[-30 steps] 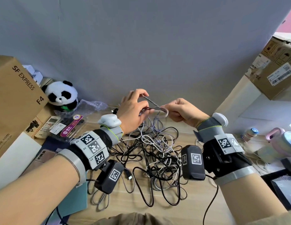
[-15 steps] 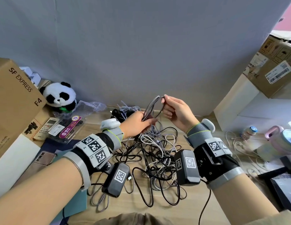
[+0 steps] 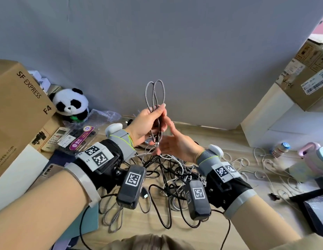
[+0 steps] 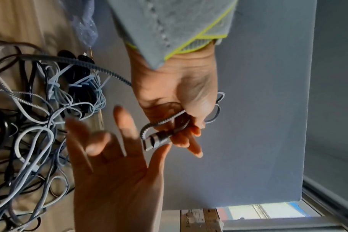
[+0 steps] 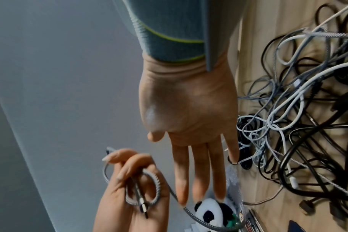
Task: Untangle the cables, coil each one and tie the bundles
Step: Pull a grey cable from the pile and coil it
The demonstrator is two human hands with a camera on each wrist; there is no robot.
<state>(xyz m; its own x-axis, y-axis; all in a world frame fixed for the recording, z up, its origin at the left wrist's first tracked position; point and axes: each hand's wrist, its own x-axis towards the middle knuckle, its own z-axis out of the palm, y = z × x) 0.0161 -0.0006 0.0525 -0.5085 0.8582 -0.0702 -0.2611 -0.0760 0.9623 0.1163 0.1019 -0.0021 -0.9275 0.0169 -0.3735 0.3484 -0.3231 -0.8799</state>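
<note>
A grey braided cable (image 3: 155, 92) stands in two tall loops above my left hand (image 3: 158, 114), which grips the gathered strands. Its metal plug (image 3: 157, 144) hangs below the palm, and the left wrist view shows that plug (image 4: 157, 139) beside the curled fingers (image 4: 189, 138). My right hand (image 3: 172, 143) is just under and right of the left one, fingers straight, holding nothing. In the right wrist view its flat palm (image 5: 189, 102) faces the camera, next to the coil (image 5: 149, 185). A tangle of black, white and grey cables (image 3: 168, 177) lies on the wooden table (image 3: 229, 141).
A cardboard box (image 3: 18, 109), a panda plush (image 3: 70, 103) and a remote with packets (image 3: 61, 136) crowd the left. White boxes (image 3: 274, 123), a small bottle (image 3: 280, 148), a pink mug (image 3: 312, 154) and thin white cord (image 3: 265, 163) sit right. Tied bundles (image 4: 77, 84) lie by the wall.
My left hand has lifted the braided cable, its loops now standing upright. The right hand has let go of it, dropped lower and opened flat.
</note>
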